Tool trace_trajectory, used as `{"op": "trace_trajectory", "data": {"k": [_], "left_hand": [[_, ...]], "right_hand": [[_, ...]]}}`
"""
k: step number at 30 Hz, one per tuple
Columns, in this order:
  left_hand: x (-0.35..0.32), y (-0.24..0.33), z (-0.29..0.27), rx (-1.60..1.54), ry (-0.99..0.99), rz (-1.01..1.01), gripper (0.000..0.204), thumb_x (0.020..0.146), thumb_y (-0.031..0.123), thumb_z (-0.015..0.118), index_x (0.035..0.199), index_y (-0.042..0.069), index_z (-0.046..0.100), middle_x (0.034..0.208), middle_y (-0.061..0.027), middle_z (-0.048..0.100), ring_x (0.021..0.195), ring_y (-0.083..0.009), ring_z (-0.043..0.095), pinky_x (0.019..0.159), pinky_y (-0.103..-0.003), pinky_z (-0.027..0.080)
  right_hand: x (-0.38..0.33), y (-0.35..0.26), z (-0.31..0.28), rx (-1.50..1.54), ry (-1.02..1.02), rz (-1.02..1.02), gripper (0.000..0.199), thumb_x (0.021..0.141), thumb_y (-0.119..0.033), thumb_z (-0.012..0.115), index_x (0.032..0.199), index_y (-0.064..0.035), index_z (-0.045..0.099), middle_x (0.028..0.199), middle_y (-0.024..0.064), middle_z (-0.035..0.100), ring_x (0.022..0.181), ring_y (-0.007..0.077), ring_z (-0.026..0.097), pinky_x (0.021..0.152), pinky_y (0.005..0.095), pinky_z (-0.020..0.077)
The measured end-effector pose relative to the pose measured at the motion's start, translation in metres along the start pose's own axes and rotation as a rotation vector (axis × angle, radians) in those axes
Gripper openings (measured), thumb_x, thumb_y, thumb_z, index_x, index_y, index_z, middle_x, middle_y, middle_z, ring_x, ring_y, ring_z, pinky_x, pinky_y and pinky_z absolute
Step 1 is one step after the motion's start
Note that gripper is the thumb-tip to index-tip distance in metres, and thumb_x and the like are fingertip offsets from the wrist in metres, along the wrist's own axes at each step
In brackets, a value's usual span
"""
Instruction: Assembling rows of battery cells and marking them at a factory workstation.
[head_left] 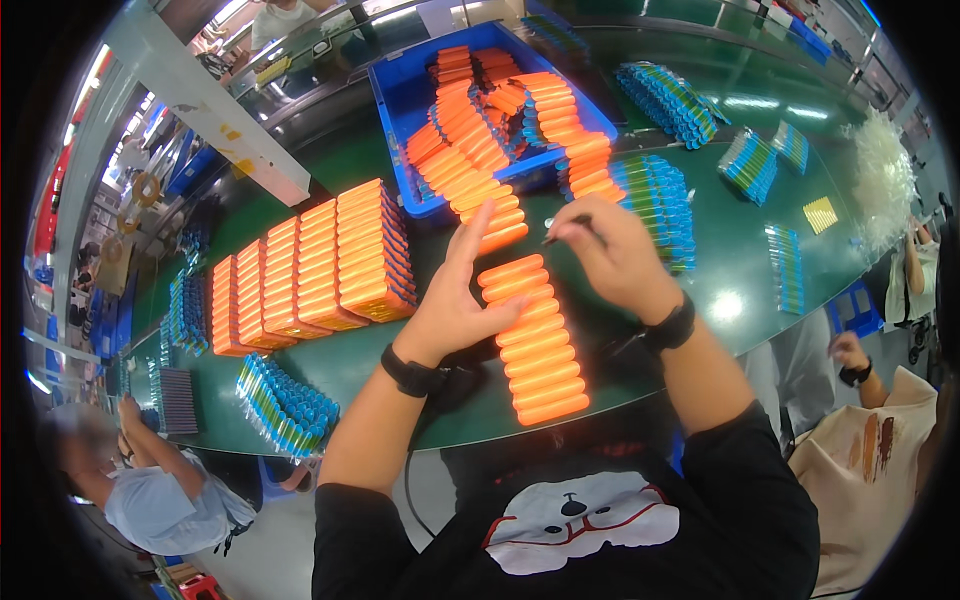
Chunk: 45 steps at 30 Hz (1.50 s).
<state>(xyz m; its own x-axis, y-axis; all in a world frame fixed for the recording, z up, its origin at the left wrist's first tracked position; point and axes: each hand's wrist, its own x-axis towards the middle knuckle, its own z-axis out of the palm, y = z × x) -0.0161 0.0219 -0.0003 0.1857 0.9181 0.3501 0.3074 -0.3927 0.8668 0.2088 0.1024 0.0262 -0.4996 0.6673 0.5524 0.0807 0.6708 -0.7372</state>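
A flat pack of orange cylinders (540, 345) laid side by side is on the green table in front of me. My left hand (455, 300) has its fingers stretched out. Its thumb rests on the upper left part of this pack, and its fingertips are beside another orange strip (490, 215) that hangs down over the near rim of a blue bin (425, 205). Just above and right of the pack, the fingers of my right hand (620, 260) are closed in a pinch. A small, thin dark tool (550, 240) sticks out of them; its exact kind is hard to make out.
Several stacks of orange packs (370, 255) stand to the left of my hands. Blue-and-green cylinder packs (655, 205) lie to the right, with more near the left front edge (287, 405). Clear plastic wrap (885, 180) is heaped far right. Co-workers sit at both ends.
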Motion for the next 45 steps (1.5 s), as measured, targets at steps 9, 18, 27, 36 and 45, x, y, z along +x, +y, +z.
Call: {"op": "trace_trajectory", "data": {"k": [9,18,27,36,45], "left_hand": [[0.000,0.006,0.004,-0.219,-0.022,-0.061,0.104,0.077,0.001,0.075,0.161,-0.003,0.014,0.163,-0.0122,0.025,0.151,-0.0209,0.023,0.122,-0.037,0.021],[-0.002,0.020,0.003,-0.289,0.058,0.069,0.099,0.080,0.013,0.076,0.160,-0.002,0.020,0.157,-0.0167,0.038,0.147,-0.0241,0.033,0.120,-0.036,0.025],[-0.014,0.058,0.005,0.233,-0.207,0.258,0.104,0.080,0.041,0.076,0.160,0.002,0.022,0.157,-0.0229,0.036,0.148,-0.0445,0.025,0.122,-0.053,0.011],[-0.006,0.037,-0.002,-0.252,0.057,0.063,0.093,0.091,0.037,0.072,0.158,-0.003,0.022,0.157,-0.0184,0.037,0.146,-0.0275,0.035,0.119,-0.037,0.027],[0.002,0.025,0.000,-0.175,-0.096,-0.179,0.085,0.085,0.014,0.078,0.156,0.002,0.034,0.145,-0.0125,0.050,0.132,-0.0182,0.050,0.111,-0.033,0.038]], "right_hand": [[0.000,0.021,0.005,-0.275,-0.202,0.190,0.021,0.091,-0.022,0.067,0.096,-0.0012,0.071,0.090,0.0201,0.069,0.087,0.0410,0.065,0.077,0.0447,0.0527],[0.005,0.013,-0.006,-0.126,-0.129,0.279,0.023,0.096,-0.020,0.063,0.099,0.0015,0.069,0.087,0.0176,0.070,0.083,0.0307,0.069,0.075,0.0380,0.0520],[-0.005,-0.029,-0.030,0.704,-0.408,0.300,0.020,0.102,-0.014,0.059,0.098,0.0030,0.070,0.101,0.0099,0.072,0.090,0.0175,0.067,0.084,0.0327,0.0523],[-0.001,-0.038,-0.047,0.847,-0.950,0.291,0.016,0.097,-0.010,0.066,0.097,0.0049,0.072,0.087,0.0099,0.074,0.070,0.0132,0.068,0.064,0.0272,0.0520],[-0.004,-0.025,-0.024,0.813,-1.211,0.345,0.018,0.099,-0.014,0.065,0.099,0.0031,0.072,0.085,0.0076,0.075,0.063,0.0099,0.066,0.057,0.0245,0.0490]]}}
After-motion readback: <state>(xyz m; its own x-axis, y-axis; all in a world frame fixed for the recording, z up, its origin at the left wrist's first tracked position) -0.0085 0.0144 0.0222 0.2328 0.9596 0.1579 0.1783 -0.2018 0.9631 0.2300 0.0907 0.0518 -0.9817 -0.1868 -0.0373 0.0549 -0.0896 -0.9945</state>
